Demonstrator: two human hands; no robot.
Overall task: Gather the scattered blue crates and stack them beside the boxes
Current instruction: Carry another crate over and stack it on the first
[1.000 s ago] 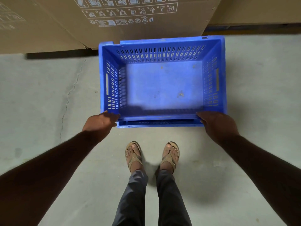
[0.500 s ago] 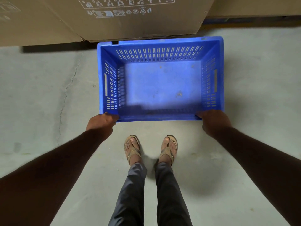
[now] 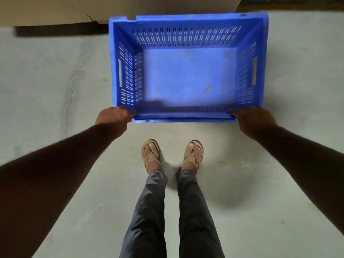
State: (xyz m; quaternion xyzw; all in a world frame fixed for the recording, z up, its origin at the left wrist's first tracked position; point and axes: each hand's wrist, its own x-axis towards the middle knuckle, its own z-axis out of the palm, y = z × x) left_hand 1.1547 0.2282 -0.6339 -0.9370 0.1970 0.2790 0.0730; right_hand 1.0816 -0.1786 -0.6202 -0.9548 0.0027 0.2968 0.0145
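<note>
We see a bright blue crate (image 3: 188, 75) with rows of little slots in its walls and a plain blue bottom with a few pale spots. The boxes (image 3: 130, 6) behind it are light brown. The floor (image 3: 46, 81) is pale grey with a thin dark crack. Our trousers (image 3: 193, 220) are dark grey, and our sandals (image 3: 151, 155) are tan.

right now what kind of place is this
Probably a warehouse or storeroom: a bare concrete floor with a crack, large cardboard boxes along the far edge, and a slotted blue plastic crate gripped by the left hand and right hand.
</note>
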